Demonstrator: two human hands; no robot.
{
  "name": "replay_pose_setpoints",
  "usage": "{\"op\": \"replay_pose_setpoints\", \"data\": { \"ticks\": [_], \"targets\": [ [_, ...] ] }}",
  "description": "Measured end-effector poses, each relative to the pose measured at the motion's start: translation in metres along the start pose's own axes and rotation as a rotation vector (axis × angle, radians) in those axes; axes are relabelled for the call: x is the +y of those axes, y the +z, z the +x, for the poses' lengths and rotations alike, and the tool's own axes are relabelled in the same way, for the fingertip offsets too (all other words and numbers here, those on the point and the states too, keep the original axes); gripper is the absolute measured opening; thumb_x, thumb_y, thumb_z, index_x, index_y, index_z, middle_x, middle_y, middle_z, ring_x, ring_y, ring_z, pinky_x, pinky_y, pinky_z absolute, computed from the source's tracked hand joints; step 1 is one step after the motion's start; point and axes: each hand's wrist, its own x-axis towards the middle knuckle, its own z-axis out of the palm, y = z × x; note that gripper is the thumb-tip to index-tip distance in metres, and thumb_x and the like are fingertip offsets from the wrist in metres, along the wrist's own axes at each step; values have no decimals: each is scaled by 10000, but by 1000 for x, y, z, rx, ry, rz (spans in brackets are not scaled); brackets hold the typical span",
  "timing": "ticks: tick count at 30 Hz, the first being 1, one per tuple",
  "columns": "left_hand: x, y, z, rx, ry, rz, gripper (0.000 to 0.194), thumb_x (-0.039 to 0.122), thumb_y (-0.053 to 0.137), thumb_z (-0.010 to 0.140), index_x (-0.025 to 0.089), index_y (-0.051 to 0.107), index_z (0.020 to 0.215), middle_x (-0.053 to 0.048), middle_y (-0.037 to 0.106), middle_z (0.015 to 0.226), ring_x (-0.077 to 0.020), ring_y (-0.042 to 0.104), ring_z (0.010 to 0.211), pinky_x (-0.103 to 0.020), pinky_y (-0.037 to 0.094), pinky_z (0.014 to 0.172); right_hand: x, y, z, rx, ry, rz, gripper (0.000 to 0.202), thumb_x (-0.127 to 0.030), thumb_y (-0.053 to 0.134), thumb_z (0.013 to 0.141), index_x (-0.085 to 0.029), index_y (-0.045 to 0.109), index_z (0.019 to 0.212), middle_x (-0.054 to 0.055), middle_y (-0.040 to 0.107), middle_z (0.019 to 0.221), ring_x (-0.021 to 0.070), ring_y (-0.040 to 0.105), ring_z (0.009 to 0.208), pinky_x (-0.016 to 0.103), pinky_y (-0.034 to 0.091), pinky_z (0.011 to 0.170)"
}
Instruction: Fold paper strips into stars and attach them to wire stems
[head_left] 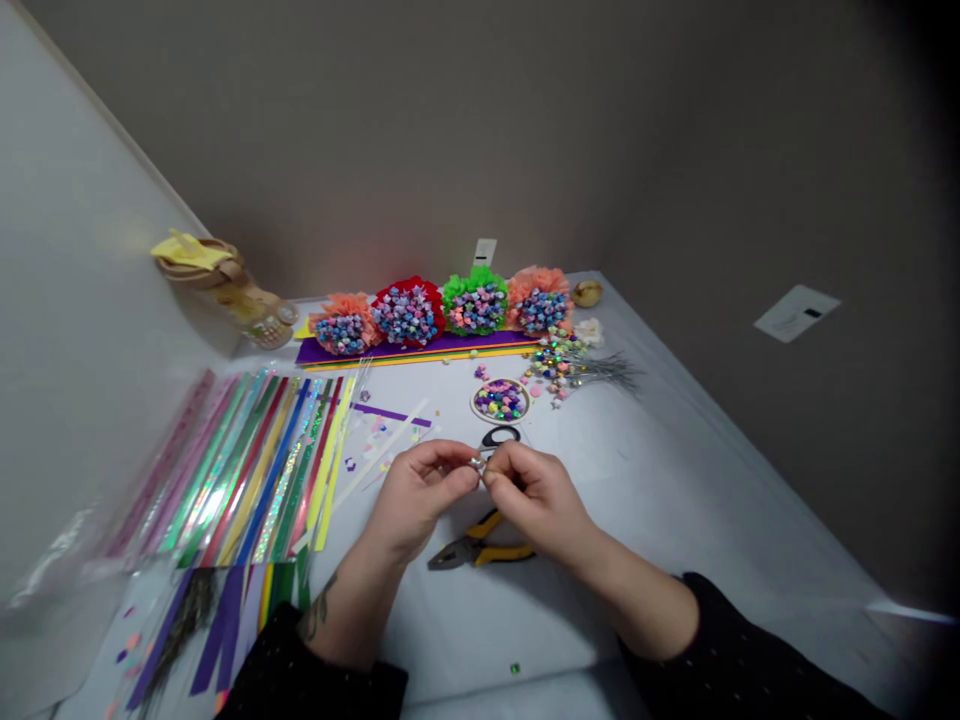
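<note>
You have a small silvery piece pinched between the closed fingertips of your left hand and right hand, just beyond the yellow-handled pliers. Farther beyond the pliers lie scissors, a dish of colourful stars and 4 ruffled flowers; shiny strips lie left of the pliers.

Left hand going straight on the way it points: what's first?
Probably the bare right hand, just past the small shiny silver piece that the left hand seems to pinch; exact depth is unclear.
</note>
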Motion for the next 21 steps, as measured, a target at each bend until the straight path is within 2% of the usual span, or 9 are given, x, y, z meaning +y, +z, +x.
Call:
{"op": "replay_pose_setpoints", "data": {
  "ticks": [6, 13, 21],
  "targets": [
    [1, 3, -1, 38, 13, -13, 250, 267, 813, 604, 151, 691, 790, -1, 654, 673, -98, 575, 605, -210, 473, 611, 1, 2, -3, 14, -112, -88, 150, -157, 464, 792, -200, 449, 649, -40, 483, 562, 93, 443, 507, 207, 350, 507],
    [-4, 3, -2, 44, 49, 15, 236, 270, 803, 615, 154, 689, 786, -11, 669, 721, -102, 581, 634, -211, 479, 632, -1, 5, -7, 96, -235, -177, 169, -145, 449, 815, -213, 432, 662, -39, 481, 548, 96, 428, 476, 216, 338, 476],
    [0, 4, -2, 33, -1, -27, 239, 273, 813, 588, 143, 699, 753, -7, 657, 661, -100, 575, 603, -211, 470, 612, 2, 7, -6, 118, -280, -221, 168, -150, 468, 830, -213, 457, 676, -27, 515, 554, 103, 460, 482, 224, 361, 489]
  ]
}}
